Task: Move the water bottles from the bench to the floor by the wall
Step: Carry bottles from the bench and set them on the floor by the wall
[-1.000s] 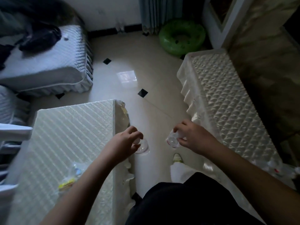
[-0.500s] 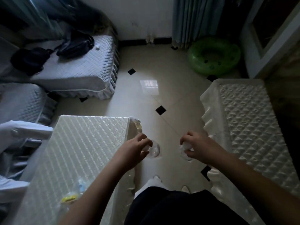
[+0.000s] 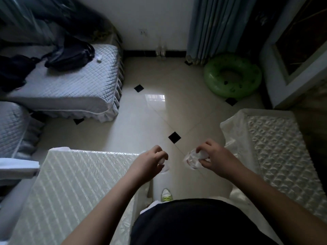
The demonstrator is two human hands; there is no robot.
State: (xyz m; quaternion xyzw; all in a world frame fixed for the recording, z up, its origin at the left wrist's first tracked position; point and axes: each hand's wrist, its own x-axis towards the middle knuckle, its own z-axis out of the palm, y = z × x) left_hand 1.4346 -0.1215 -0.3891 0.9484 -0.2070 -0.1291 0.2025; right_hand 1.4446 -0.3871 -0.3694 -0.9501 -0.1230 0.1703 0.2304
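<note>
Bottle caps hidden inside both hands: left hand [image 3: 148, 161] covering most of its clear bottle [image 3: 163, 168], right hand [image 3: 216, 159] the top of its bottle [image 3: 192, 160]. Far beyond the hands, by the wall, two bottles [image 3: 161, 50] too faint to tell apart. Forearms cut off by the lower edge.

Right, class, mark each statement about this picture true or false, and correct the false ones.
1. Each hand grips a clear water bottle. True: the left hand holds one bottle, the right hand another.
2. The swim ring on the floor is red. False: it is green.
3. Bottles already stand by the far wall. True.
4. The dark bags lie on the floor. False: they rest on a grey quilted seat.
5. The person stands between two white quilted benches. True: one bench on the left, one on the right.
</note>
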